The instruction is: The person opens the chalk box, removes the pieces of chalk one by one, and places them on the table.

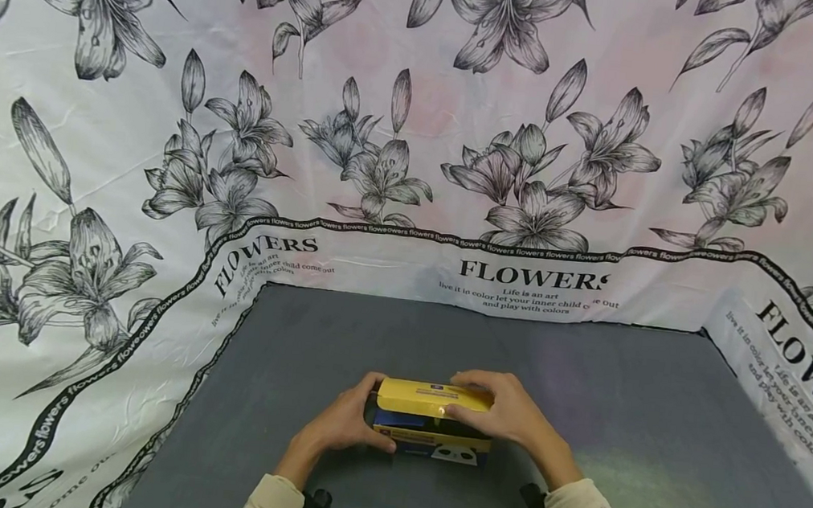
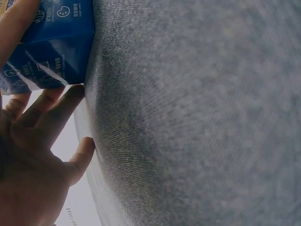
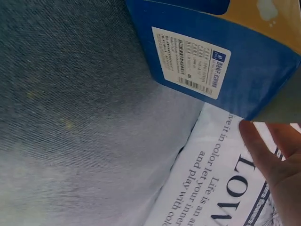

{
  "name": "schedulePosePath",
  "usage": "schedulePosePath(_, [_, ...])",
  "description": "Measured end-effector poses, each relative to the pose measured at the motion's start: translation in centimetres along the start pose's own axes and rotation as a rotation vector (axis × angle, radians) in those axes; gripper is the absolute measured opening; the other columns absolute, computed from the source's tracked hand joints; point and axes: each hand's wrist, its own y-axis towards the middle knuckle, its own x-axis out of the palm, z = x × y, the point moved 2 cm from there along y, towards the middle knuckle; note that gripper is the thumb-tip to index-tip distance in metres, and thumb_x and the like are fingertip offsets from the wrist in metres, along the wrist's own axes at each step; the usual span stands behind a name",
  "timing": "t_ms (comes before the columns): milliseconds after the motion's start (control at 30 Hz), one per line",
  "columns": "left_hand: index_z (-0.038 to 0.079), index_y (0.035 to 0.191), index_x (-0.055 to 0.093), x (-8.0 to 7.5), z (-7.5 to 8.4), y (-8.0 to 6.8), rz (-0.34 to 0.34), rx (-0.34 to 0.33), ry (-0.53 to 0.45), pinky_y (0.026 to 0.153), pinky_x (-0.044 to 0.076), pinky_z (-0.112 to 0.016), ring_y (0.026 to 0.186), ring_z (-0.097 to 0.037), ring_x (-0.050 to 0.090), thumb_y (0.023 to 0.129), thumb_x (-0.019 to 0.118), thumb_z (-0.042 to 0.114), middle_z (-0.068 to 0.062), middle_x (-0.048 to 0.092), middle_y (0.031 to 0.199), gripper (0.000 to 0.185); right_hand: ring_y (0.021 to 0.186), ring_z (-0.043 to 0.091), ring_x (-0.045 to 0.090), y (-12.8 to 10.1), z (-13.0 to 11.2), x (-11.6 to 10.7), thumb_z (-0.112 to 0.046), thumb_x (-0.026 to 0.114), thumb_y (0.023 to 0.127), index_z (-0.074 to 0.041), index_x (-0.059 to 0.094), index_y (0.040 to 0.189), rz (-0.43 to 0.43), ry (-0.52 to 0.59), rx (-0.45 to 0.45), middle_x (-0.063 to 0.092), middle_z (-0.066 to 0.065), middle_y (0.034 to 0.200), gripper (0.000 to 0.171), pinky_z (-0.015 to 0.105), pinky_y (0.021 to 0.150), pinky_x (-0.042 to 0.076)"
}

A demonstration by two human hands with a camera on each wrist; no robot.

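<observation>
Head view shows both hands on a small box [image 1: 433, 422] near the front middle of the grey desk [image 1: 654, 405]. Its lid is yellow, its sides blue. Left hand [image 1: 344, 424] curls around the box's left end, thumb along the front. Right hand [image 1: 509, 412] grips the right end, fingers bent over the lid. Left wrist view shows the blue side against the palm, fingers fairly straight. Right wrist view shows a white label [image 3: 190, 61] on the blue side. A flower-printed cloth [image 1: 418, 126] rises behind the desk.
</observation>
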Motion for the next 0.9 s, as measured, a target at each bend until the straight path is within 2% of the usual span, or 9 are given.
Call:
schedulePosePath(133, [0.022, 0.146, 0.039, 0.0, 0.1, 0.1, 0.0, 0.003, 0.009, 0.098, 0.048, -0.048, 0.118, -0.021, 0.057, 0.069, 0.095, 0.034, -0.003, 0.057, 0.134, 0.097, 0.125, 0.036, 0.063, -1.3, 0.5, -0.5, -0.031, 0.08, 0.088, -0.022, 0.072, 0.125, 0.071, 0.07, -0.019, 0.066, 0.008, 0.138, 0.039, 0.062, 0.101, 0.048])
schedulePosePath(267, [0.022, 0.146, 0.038, 0.0, 0.2, 0.1, -0.001, 0.002, 0.004, 0.098, 0.048, -0.048, 0.118, -0.021, 0.057, 0.069, 0.095, 0.033, -0.002, 0.057, 0.134, 0.096, 0.127, 0.031, 0.061, -2.8, 1.3, -1.6, -0.022, 0.079, 0.089, -0.027, 0.072, 0.123, 0.17, 0.086, -0.023, 0.067, 0.005, 0.137, 0.035, 0.066, 0.102, 0.044])
schedulePosePath(367, [0.022, 0.147, 0.038, 0.0, 0.3, 0.0, -0.001, -0.001, -0.002, 0.1, 0.047, -0.05, 0.12, -0.023, 0.056, 0.07, 0.095, 0.032, -0.003, 0.057, 0.136, 0.096, 0.127, 0.014, 0.06, -4.0, 2.1, -2.5, -0.017, 0.078, 0.09, -0.029, 0.071, 0.121, 0.226, 0.084, -0.002, 0.068, 0.003, 0.135, 0.034, 0.06, 0.102, 0.045])
schedulePosePath(433, [0.022, 0.147, 0.038, -0.1, 0.3, 0.0, -0.001, -0.004, 0.001, 0.101, 0.046, -0.051, 0.122, -0.024, 0.055, 0.07, 0.095, 0.032, -0.003, 0.056, 0.137, 0.096, 0.125, 0.004, 0.059, -4.7, 2.5, -3.0, -0.014, 0.078, 0.089, -0.029, 0.072, 0.12, 0.257, 0.074, 0.001, 0.069, 0.005, 0.133, 0.035, 0.05, 0.102, 0.047])
schedulePosePath(500, [0.022, 0.147, 0.038, -0.2, 0.3, -0.1, 0.001, -0.008, -0.003, 0.1, 0.046, -0.051, 0.121, -0.024, 0.055, 0.07, 0.095, 0.032, -0.003, 0.056, 0.136, 0.096, 0.122, -0.001, 0.059, -5.3, 2.8, -3.2, -0.012, 0.079, 0.088, -0.029, 0.073, 0.119, 0.277, 0.04, -0.007, 0.07, 0.004, 0.131, 0.036, 0.04, 0.1, 0.048])
schedulePosePath(600, [0.022, 0.146, 0.038, -0.3, 0.2, -0.1, 0.001, -0.012, -0.01, 0.1, 0.047, -0.05, 0.12, -0.023, 0.056, 0.07, 0.095, 0.032, -0.003, 0.057, 0.136, 0.096, 0.119, 0.006, 0.063, -6.0, 3.0, -3.2, -0.012, 0.082, 0.085, -0.029, 0.074, 0.117, 0.289, -0.023, -0.037, 0.071, 0.0, 0.128, 0.037, 0.034, 0.097, 0.052])
schedulePosePath(700, [0.022, 0.146, 0.038, -0.3, 0.2, -0.1, 0.0, -0.014, -0.009, 0.1, 0.047, -0.05, 0.119, -0.022, 0.056, 0.07, 0.095, 0.032, -0.003, 0.057, 0.135, 0.096, 0.117, 0.017, 0.067, -6.4, 3.2, -2.8, -0.015, 0.084, 0.083, -0.03, 0.075, 0.115, 0.276, -0.061, -0.058, 0.071, -0.003, 0.128, 0.036, 0.041, 0.094, 0.054])
schedulePosePath(800, [0.022, 0.147, 0.038, -0.3, 0.2, -0.1, -0.005, -0.011, 0.001, 0.1, 0.046, -0.05, 0.121, -0.023, 0.056, 0.07, 0.094, 0.034, -0.003, 0.057, 0.136, 0.096, 0.114, 0.023, 0.068, -6.5, 3.3, -2.4, -0.015, 0.084, 0.083, -0.03, 0.076, 0.113, 0.258, -0.057, -0.081, 0.072, 0.003, 0.126, 0.035, 0.046, 0.091, 0.056])
schedulePosePath(900, [0.021, 0.147, 0.038, -0.1, 0.2, -0.1, -0.007, -0.004, 0.005, 0.101, 0.046, -0.051, 0.122, -0.024, 0.056, 0.071, 0.094, 0.034, -0.003, 0.056, 0.137, 0.096, 0.111, 0.024, 0.069, -6.4, 3.3, -1.9, -0.014, 0.085, 0.082, -0.03, 0.076, 0.111, 0.25, -0.041, -0.1, 0.073, 0.007, 0.124, 0.034, 0.045, 0.089, 0.057])
